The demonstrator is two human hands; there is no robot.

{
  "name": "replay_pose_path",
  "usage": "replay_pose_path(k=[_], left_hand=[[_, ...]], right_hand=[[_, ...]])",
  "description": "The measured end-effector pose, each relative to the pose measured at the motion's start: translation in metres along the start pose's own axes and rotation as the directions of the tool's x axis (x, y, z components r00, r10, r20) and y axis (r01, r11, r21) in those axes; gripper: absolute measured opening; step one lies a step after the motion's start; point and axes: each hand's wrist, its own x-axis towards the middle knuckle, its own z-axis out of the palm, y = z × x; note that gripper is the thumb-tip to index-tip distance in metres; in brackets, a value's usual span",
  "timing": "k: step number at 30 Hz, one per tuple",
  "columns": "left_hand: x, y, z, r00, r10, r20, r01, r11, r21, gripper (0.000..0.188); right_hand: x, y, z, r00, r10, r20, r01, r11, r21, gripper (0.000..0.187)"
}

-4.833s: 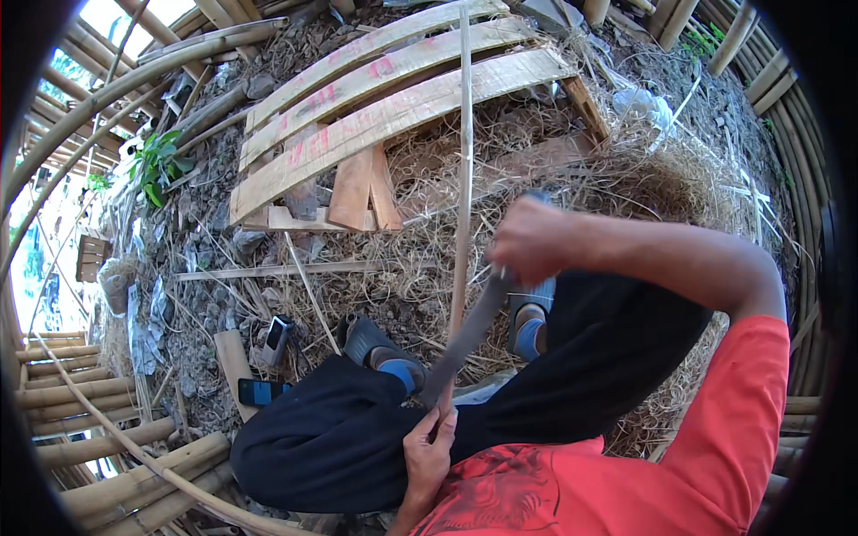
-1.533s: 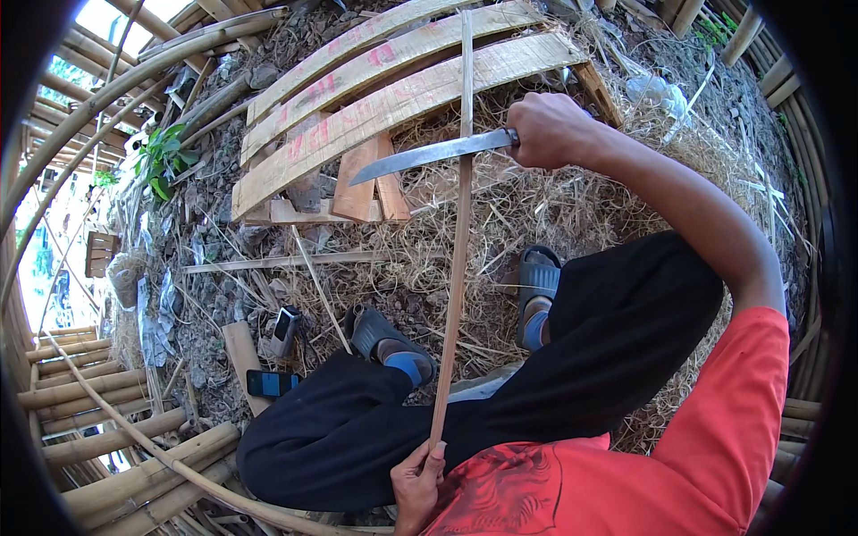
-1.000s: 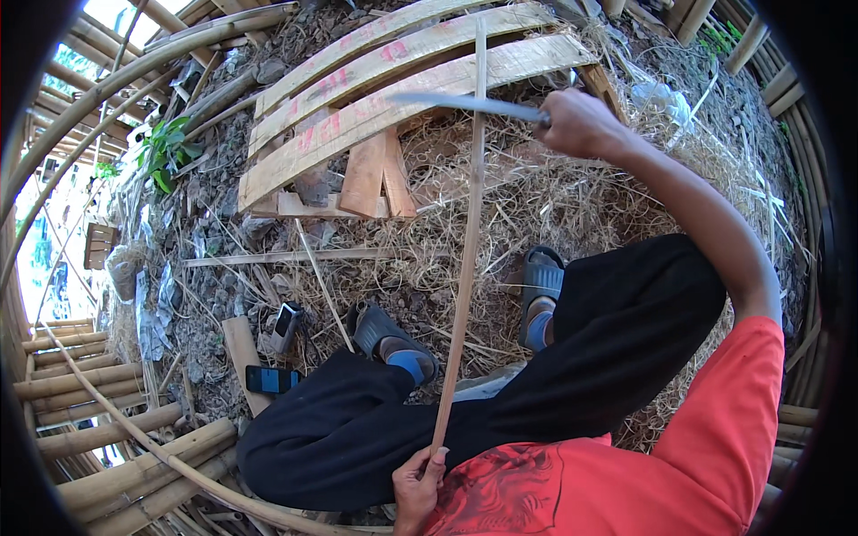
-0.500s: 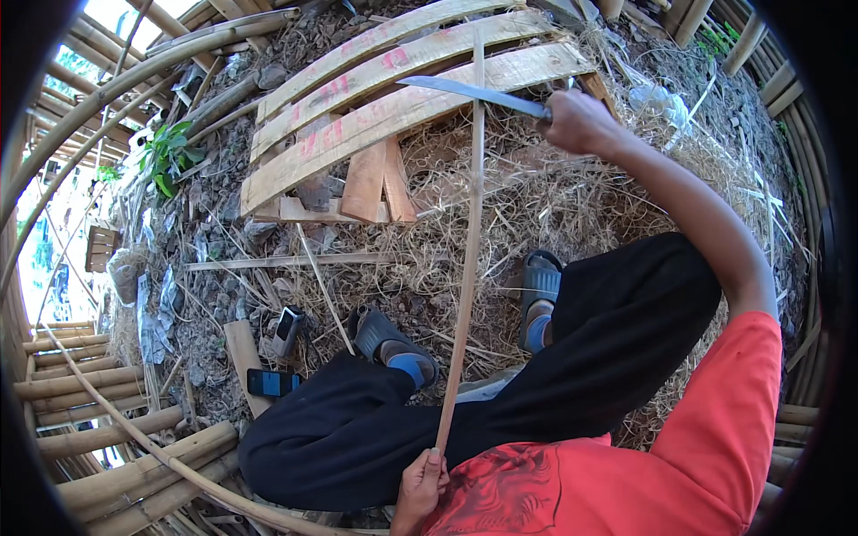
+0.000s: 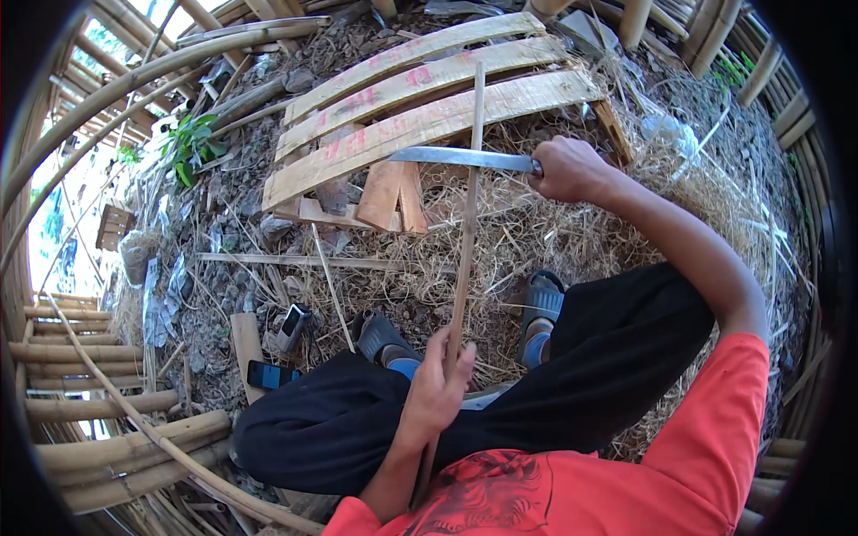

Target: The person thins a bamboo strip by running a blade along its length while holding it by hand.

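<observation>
A long, thin bamboo strip (image 5: 468, 232) runs from my lap up to the wooden slats in front of me. My left hand (image 5: 435, 393) is closed loosely around its lower part, and the end passes down beside my forearm. My right hand (image 5: 572, 170) grips a long-bladed knife (image 5: 424, 155) by the handle. The blade points left and lies across the strip near its far end. Whether its edge bites into the strip I cannot tell. Under the strip's far end is a slatted wooden pallet (image 5: 429, 123) with faint red markings.
A phone (image 5: 272, 375) and a small grey device (image 5: 292, 327) lie at the left beside my knee. Sandals (image 5: 542, 299) are on my feet. Shavings (image 5: 509, 232) cover the ground. Bamboo poles (image 5: 116, 451) form a frame at the left; a plant (image 5: 192, 147) grows beyond.
My left hand has moved up the strip from its lower end. The knife has come down along the strip toward me, its blade now nearly level. The whole view has shifted slightly.
</observation>
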Motion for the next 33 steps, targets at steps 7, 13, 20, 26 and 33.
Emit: replay_pose_path(k=[7, 13, 20, 26, 33], left_hand=[[0.045, 0.006, 0.0, 0.952, -0.279, 0.128, 0.302, 0.775, -0.556, 0.037], [0.042, -0.005, 0.003, 0.914, -0.261, 0.311, 0.406, 0.618, -0.673, 0.038], [0.039, -0.008, -0.001, 0.877, -0.218, 0.428, 0.477, 0.507, -0.718, 0.039], [0.03, -0.009, -0.007, 0.854, -0.207, 0.477, 0.516, 0.445, -0.732, 0.04], [0.002, -0.022, -0.01, 0.809, -0.165, 0.565, 0.582, 0.362, -0.728, 0.04]], right_hand=[[-0.011, -0.042, 0.008, 0.965, -0.193, 0.175, 0.197, 0.98, -0.003, 0.022], [-0.012, -0.049, 0.018, 0.952, -0.233, 0.196, 0.236, 0.972, 0.006, 0.022], [0.003, -0.032, 0.012, 0.983, -0.159, 0.093, 0.165, 0.984, -0.067, 0.018], [0.015, -0.025, 0.012, 0.994, -0.072, 0.085, 0.072, 0.997, -0.002, 0.019], [0.015, 0.026, 0.0, 0.968, 0.252, 0.016, -0.252, 0.964, 0.089, 0.028]])
